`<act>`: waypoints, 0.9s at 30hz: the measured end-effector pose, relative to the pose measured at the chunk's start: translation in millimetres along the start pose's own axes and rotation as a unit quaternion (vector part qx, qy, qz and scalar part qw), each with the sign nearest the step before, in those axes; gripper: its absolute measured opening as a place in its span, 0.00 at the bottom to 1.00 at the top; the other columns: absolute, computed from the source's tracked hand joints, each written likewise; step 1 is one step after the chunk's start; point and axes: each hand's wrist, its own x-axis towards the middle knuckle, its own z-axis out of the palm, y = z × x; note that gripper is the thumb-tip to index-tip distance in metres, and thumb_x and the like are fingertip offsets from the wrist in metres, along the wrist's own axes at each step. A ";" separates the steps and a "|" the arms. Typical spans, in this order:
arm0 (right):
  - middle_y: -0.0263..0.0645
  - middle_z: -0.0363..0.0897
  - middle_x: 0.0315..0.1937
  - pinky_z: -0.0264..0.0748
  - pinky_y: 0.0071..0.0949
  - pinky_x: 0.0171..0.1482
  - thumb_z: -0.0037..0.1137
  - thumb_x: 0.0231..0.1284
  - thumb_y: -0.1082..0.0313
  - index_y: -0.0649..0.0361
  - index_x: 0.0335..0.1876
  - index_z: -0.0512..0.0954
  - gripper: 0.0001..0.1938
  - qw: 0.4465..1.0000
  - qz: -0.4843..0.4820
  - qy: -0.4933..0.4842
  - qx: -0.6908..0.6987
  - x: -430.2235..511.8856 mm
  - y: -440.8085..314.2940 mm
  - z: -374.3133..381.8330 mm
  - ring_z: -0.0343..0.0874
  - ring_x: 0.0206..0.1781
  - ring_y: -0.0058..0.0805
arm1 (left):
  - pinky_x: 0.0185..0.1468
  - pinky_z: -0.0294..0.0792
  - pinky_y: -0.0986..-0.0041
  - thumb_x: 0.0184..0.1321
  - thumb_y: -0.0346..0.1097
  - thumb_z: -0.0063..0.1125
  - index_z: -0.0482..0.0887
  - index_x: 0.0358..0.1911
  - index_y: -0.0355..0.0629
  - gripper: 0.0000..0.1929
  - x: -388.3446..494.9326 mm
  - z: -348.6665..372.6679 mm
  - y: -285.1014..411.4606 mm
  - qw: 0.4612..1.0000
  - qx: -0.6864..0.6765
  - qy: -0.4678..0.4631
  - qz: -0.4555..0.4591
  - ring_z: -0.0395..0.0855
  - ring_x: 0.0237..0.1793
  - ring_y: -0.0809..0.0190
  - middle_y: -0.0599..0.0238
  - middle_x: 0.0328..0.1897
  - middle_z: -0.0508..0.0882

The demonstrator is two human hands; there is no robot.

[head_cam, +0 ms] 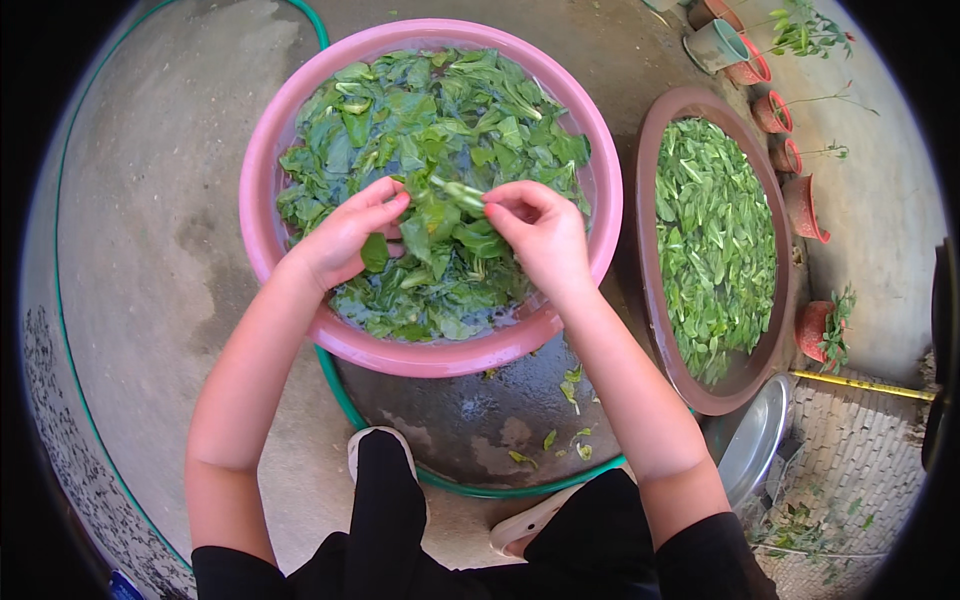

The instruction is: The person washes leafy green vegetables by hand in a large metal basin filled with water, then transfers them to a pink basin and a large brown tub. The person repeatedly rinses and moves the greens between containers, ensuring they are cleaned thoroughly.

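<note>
A bunch of leafy greens [431,217] is held between my hands, above a pink plastic basin [431,364]. My right hand [544,229] pinches its pale stem end between thumb and fingertips. At the leafy side, my left hand [356,229] grips with its thumb and fingers, some of which are hidden behind leaves. Loose leafy greens [405,112] float in water and fill most of the basin. My forearms reach over the near rim.
On the right stands a brown tub [652,300] of greens in water, with a metal bowl [754,442] by its near end. Potted plants [817,330] line the wall. A green hose [480,491] curves around the pink basin's near side. Leaf scraps [551,439] lie on wet concrete.
</note>
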 end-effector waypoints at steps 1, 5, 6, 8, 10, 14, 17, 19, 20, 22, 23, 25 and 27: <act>0.33 0.79 0.34 0.72 0.24 0.43 0.65 0.48 0.71 0.59 0.37 0.81 0.09 0.987 -0.087 0.039 -0.127 -1.3 -1.8 -4.1 0.75 0.38 0.23 | 0.44 0.68 0.76 0.67 0.43 0.47 0.71 0.51 0.47 0.14 0.0 -0.7 1.4 1.000 -0.013 -0.002 -0.002 0.76 0.44 0.69 0.71 0.46 0.78; 0.41 0.74 0.47 0.67 0.36 0.56 0.66 0.43 0.70 0.57 0.40 0.81 0.14 0.935 -0.221 0.033 -0.274 -9.2 -4.7 -6.4 0.71 0.53 0.41 | 0.45 0.68 0.75 0.67 0.41 0.46 0.71 0.51 0.46 0.13 0.0 3.3 5.6 1.000 -0.023 0.002 -0.013 0.77 0.46 0.67 0.70 0.47 0.78; 0.41 0.74 0.46 0.68 0.36 0.55 0.65 0.43 0.71 0.58 0.42 0.80 0.15 0.944 -0.214 0.021 -0.248 -9.7 -3.2 -2.1 0.72 0.52 0.41 | 0.45 0.68 0.75 0.68 0.41 0.46 0.71 0.51 0.46 0.13 -0.2 5.0 6.7 1.000 -0.016 0.005 -0.015 0.77 0.45 0.67 0.70 0.47 0.78; 0.42 0.75 0.44 0.72 0.34 0.51 0.62 0.44 0.75 0.58 0.46 0.79 0.18 0.927 -0.270 0.034 -0.258 -8.8 2.0 5.0 0.74 0.49 0.43 | 0.45 0.69 0.75 0.68 0.41 0.45 0.71 0.51 0.46 0.13 -1.3 8.4 8.5 1.000 -0.020 0.003 -0.006 0.76 0.46 0.68 0.70 0.47 0.78; 0.43 0.75 0.44 0.73 0.34 0.51 0.60 0.44 0.77 0.59 0.47 0.78 0.19 0.932 -0.242 0.011 -0.271 -4.3 9.5 10.3 0.75 0.49 0.43 | 0.45 0.68 0.75 0.68 0.41 0.45 0.71 0.52 0.46 0.13 -3.0 10.7 8.7 1.000 -0.003 -0.001 0.000 0.76 0.46 0.69 0.71 0.47 0.78; 0.41 0.77 0.39 0.76 0.31 0.43 0.59 0.44 0.80 0.60 0.39 0.80 0.13 0.924 -0.236 -0.007 -0.299 7.4 24.5 11.3 0.78 0.41 0.40 | 0.43 0.67 0.75 0.67 0.42 0.46 0.71 0.52 0.47 0.14 -5.2 7.8 6.8 1.000 0.015 0.021 -0.001 0.75 0.44 0.70 0.72 0.47 0.77; 0.37 0.77 0.34 0.75 0.27 0.38 0.62 0.44 0.79 0.62 0.33 0.80 0.08 0.952 -0.198 -0.008 -0.232 11.5 29.7 5.6 0.78 0.35 0.32 | 0.42 0.67 0.75 0.66 0.43 0.48 0.72 0.51 0.47 0.14 -5.4 0.6 9.3 0.996 0.076 0.046 0.002 0.74 0.43 0.70 0.72 0.46 0.77; 0.35 0.76 0.32 0.75 0.23 0.36 0.64 0.44 0.77 0.62 0.30 0.79 0.06 0.966 -0.171 -0.014 -0.194 10.2 30.0 -0.4 0.78 0.33 0.27 | 0.42 0.67 0.74 0.65 0.44 0.50 0.73 0.50 0.45 0.15 -7.6 -2.0 13.4 0.975 0.206 0.083 -0.011 0.74 0.42 0.69 0.70 0.46 0.77; 0.34 0.76 0.32 0.74 0.22 0.36 0.64 0.44 0.77 0.62 0.29 0.78 0.06 0.968 -0.159 -0.020 -0.193 9.0 29.4 -5.3 0.77 0.32 0.25 | 0.43 0.67 0.73 0.65 0.44 0.51 0.73 0.50 0.44 0.16 -9.5 -2.4 16.2 0.947 0.302 0.111 -0.025 0.73 0.43 0.69 0.69 0.46 0.78; 0.33 0.75 0.32 0.74 0.20 0.36 0.65 0.44 0.77 0.63 0.28 0.77 0.07 0.975 -0.141 -0.030 -0.168 6.4 28.3 -14.1 0.76 0.32 0.22 | 0.45 0.69 0.67 0.61 0.41 0.55 0.72 0.52 0.40 0.19 -12.4 2.8 18.2 0.875 0.451 0.175 0.004 0.75 0.44 0.61 0.58 0.48 0.77; 0.33 0.75 0.32 0.74 0.20 0.36 0.65 0.44 0.77 0.63 0.29 0.77 0.07 0.981 -0.119 -0.033 -0.152 5.6 28.2 -17.2 0.76 0.31 0.22 | 0.46 0.69 0.64 0.59 0.41 0.56 0.72 0.52 0.40 0.20 -14.5 7.2 17.8 0.812 0.547 0.192 0.072 0.75 0.45 0.57 0.55 0.50 0.76; 0.33 0.75 0.33 0.74 0.20 0.36 0.65 0.45 0.76 0.63 0.30 0.77 0.07 0.989 -0.099 -0.024 -0.111 4.9 29.0 -20.0 0.75 0.31 0.21 | 0.49 0.70 0.60 0.56 0.39 0.59 0.73 0.53 0.40 0.22 -17.4 22.0 8.7 0.641 0.710 0.259 0.133 0.74 0.47 0.51 0.50 0.52 0.74; 0.36 0.75 0.33 0.75 0.23 0.37 0.64 0.43 0.78 0.63 0.33 0.78 0.09 0.976 -0.139 -0.014 -0.165 7.4 31.1 -16.4 0.76 0.32 0.25 | 0.54 0.67 0.58 0.52 0.36 0.62 0.75 0.52 0.40 0.22 -13.0 32.7 3.3 0.642 0.701 0.266 0.160 0.72 0.51 0.45 0.49 0.52 0.72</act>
